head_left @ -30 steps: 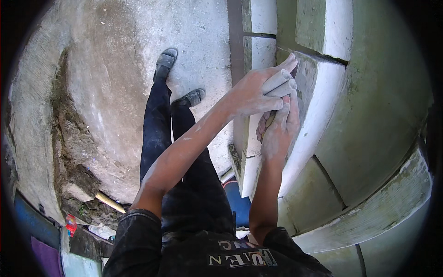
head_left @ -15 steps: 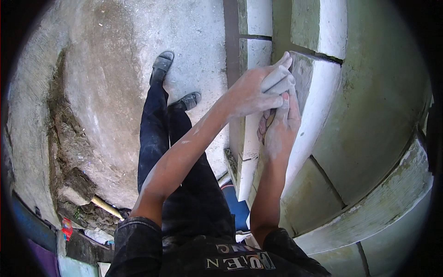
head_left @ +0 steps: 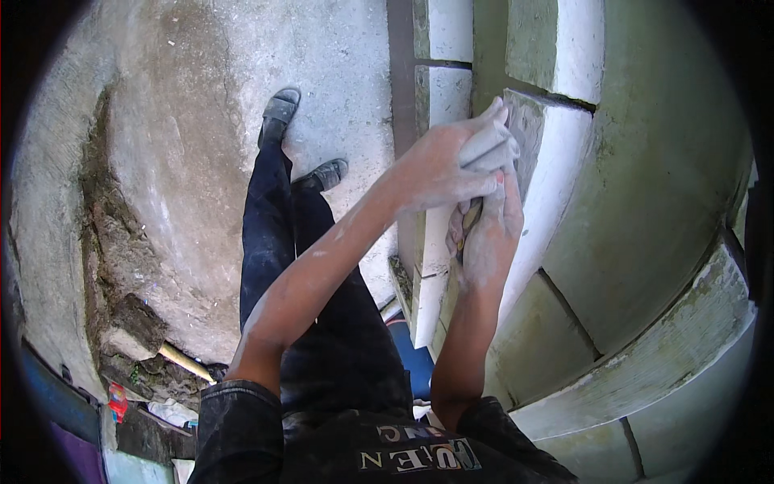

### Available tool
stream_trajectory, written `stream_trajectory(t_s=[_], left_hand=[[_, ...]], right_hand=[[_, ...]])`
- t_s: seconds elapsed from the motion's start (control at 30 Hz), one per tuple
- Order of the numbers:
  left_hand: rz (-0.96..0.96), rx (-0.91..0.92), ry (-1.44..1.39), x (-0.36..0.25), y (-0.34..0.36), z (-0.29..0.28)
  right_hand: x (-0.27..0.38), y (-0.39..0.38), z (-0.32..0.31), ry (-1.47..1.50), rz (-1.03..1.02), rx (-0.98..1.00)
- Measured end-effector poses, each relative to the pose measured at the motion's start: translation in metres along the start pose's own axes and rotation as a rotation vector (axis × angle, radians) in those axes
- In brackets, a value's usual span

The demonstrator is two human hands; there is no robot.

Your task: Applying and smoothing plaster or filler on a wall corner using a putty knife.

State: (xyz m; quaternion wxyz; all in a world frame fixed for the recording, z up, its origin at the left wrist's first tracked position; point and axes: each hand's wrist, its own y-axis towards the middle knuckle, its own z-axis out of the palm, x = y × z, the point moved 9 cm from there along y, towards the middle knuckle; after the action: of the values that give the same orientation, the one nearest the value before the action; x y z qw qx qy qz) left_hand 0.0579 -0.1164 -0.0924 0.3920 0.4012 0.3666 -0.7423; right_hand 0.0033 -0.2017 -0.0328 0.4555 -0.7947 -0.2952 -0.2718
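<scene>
Both hands meet on the end of a pale slab (head_left: 556,161), over its grey, rough edge face. My left hand (head_left: 455,161) is closed, its fingers coated whitish or wrapped in something pale, pressing over the fingers of the other hand. Underneath, my right hand (head_left: 488,242) is bent round a small object (head_left: 473,214) with a dark, yellowish edge. Only a sliver of that object shows between palm and fingers, so its kind cannot be made out. Pale dust covers both hands and streaks the forearms.
More pale slabs (head_left: 576,40) stand in a row, with dark gaps between them. Greenish panels (head_left: 661,161) fill the right. A concrete floor (head_left: 330,48) lies left, beside a broken earth edge (head_left: 105,218). A yellow stick (head_left: 185,361) and a blue container (head_left: 415,363) are low down.
Both hands have shifted very slightly down along the slab's edge, still pressed together. A little more of the yellowish object shows beneath the right hand.
</scene>
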Motion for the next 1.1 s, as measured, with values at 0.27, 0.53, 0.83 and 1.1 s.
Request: stream_trajectory(t_s=[0.27,0.53,0.83,1.1], left_hand=[[-0.007,-0.070,0.129,0.000,0.012,-0.014],[-0.041,-0.045,-0.023,0.000,0.008,-0.008],[-0.042,-0.016,-0.009,-0.008,0.002,-0.003],[0.094,-0.042,0.056,-0.023,0.002,0.005]], right_hand=[[0.003,0.010,0.009,0.014,0.042,0.037],[0.000,0.008,0.002,-0.051,-0.002,0.032],[-0.007,0.002,-0.004,0.061,-0.047,0.032],[0.007,-0.007,-0.011,0.064,-0.050,0.053]])
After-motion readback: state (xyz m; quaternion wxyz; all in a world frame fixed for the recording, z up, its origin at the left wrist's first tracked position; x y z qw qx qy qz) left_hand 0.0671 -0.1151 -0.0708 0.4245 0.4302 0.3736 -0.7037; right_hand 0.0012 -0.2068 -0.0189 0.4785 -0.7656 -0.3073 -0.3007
